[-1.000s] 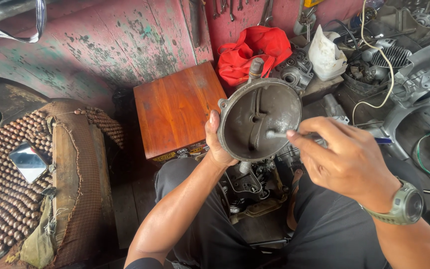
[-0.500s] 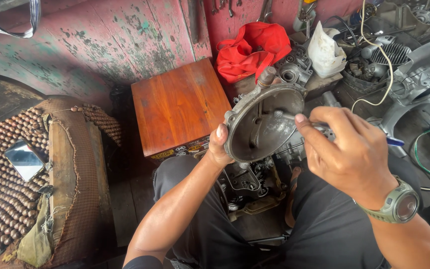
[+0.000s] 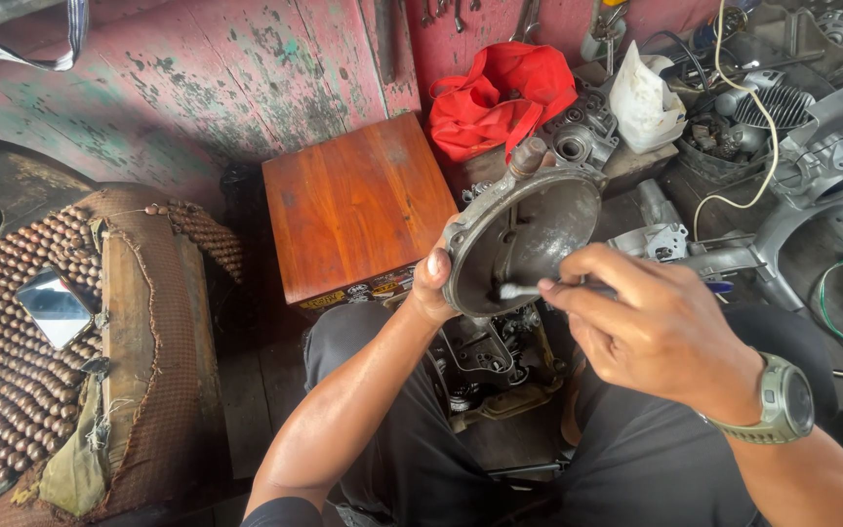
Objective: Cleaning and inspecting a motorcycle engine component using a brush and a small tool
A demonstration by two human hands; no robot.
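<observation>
My left hand (image 3: 433, 283) grips the rim of a round grey metal engine cover (image 3: 524, 239), holding it up with its hollow inside facing me. My right hand (image 3: 661, 332), with a green watch on the wrist, pinches a small brush (image 3: 529, 290) whose pale bristles touch the lower inside of the cover. Below the cover, between my knees, sits a greasy engine block (image 3: 490, 361) on the floor.
A brown wooden box (image 3: 358, 200) stands just left of the cover. A red cloth bag (image 3: 500, 93), a white plastic bag (image 3: 644, 98) and engine parts lie behind. A beaded seat cover (image 3: 12, 381) with a phone (image 3: 54, 307) is at left; silver frame parts (image 3: 831, 166) at right.
The cover has tilted and shifted slightly up and right. My right hand has moved the brush lower into the cover's inside.
</observation>
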